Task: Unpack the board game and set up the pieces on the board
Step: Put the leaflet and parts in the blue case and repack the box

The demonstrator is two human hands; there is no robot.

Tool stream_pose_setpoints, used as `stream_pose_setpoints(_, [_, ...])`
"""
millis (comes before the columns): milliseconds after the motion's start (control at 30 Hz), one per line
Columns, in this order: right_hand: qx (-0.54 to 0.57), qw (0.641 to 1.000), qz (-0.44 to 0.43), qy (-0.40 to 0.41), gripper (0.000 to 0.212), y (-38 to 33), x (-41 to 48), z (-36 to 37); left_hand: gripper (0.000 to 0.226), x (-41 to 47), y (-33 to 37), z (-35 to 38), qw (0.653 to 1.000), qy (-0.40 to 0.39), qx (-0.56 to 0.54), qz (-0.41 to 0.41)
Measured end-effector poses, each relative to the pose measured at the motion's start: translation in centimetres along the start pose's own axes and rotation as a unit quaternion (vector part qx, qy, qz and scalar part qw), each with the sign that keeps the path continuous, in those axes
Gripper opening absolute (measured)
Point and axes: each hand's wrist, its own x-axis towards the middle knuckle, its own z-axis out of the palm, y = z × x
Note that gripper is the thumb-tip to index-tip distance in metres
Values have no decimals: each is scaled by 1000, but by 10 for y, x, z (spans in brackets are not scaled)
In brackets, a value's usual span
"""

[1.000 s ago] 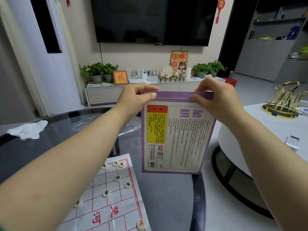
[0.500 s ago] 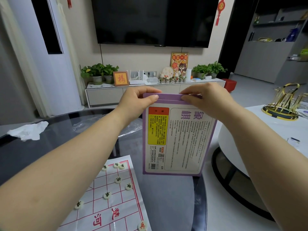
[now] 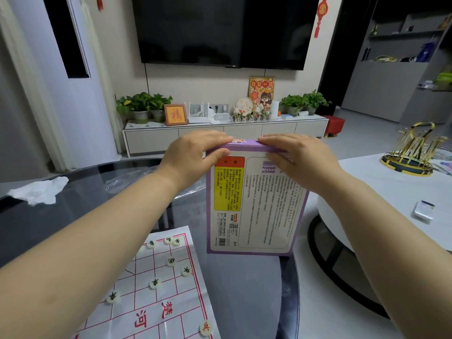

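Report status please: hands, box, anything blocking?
Left hand, right hand both grip box by top edge. Upright, back label showing. Board lies left, not blocking.

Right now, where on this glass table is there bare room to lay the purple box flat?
Bare glass table between the paper xiangqi board and the right rim, below the purple box. Another between the crumpled tissue and the board's far edge. Crowded: the board, dotted with pieces.
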Motion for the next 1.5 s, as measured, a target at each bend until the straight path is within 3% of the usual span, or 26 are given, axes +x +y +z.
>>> stream_pose_setpoints(133, [-37, 999, -16, -15, 41, -2, -6, 2, 38, -6, -3, 6, 999, 23, 24, 25])
stream_pose_setpoints(300, [-48, 998, 32, -35, 47, 7, -15, -6, 28, -1, 9, 0, 980, 12, -169, -103])
stream_pose_setpoints(533, [43, 993, 104, -21, 49, 15, -36, -6, 34, -6, 16, -6, 971, -17, -204, -127])
stream_pose_setpoints(600, [121, 983, 134, -18, 50, 11, -36, -7, 35, -9, 17, -8, 968, -31, -213, -126])
stream_pose_setpoints(700, [295, 925, 221, 92, 48, 7, -43, -11, 43, -13, 20, -11, 955, -34, -253, -153])
stream_pose_setpoints(800, [375, 826, 359, 219, 39, 6, -54, -16, 41, -22, 27, -11, 949, -1, -276, -150])
stream_pose_setpoints(867, [416, 782, 420, 194, 42, 6, -63, -19, 37, -30, 34, -9, 954, 20, -271, -125])
stream_pose_setpoints(967, [461, 777, 422, 76, 51, -5, -78, -26, 43, -41, 48, -6, 966, 40, -245, -72])
stream_pose_setpoints(1033, [459, 791, 401, 50, 59, -13, -83, -30, 46, -46, 54, -4, 972, 40, -228, -38])
stream_pose_setpoints(1067, [404, 828, 385, 55, 64, -13, -84, -30, 47, -48, 57, -4, 973, 37, -227, -32])
stream_pose_setpoints(1133, [162, 924, 339, 65, 72, -8, -86, -30, 48, -50, 60, -6, 968, 28, -246, -44])
stream_pose_setpoints(1167, [59, 950, 298, 76, 73, -10, -87, -31, 48, -50, 61, -7, 964, 22, -259, -55])
stream_pose_setpoints(1233, [-17, 982, 164, 96, 68, -20, -82, -33, 46, -48, 62, -11, 958, 7, -279, -69])
stream_pose_setpoints(1333, [-59, 994, -43, 81, 53, -35, -65, -21, 43, -43, 60, -13, 951, -8, -297, -86])
stream_pose_setpoints(1400, [-34, 996, -82, 24, 46, -45, -52, -14, 41, -39, 57, -13, 942, -18, -319, -105])
stream_pose_setpoints(1500, [4, 997, -77, 16, 41, -52, -36, -11, 43, -37, 49, -11, 921, -42, -362, -137])
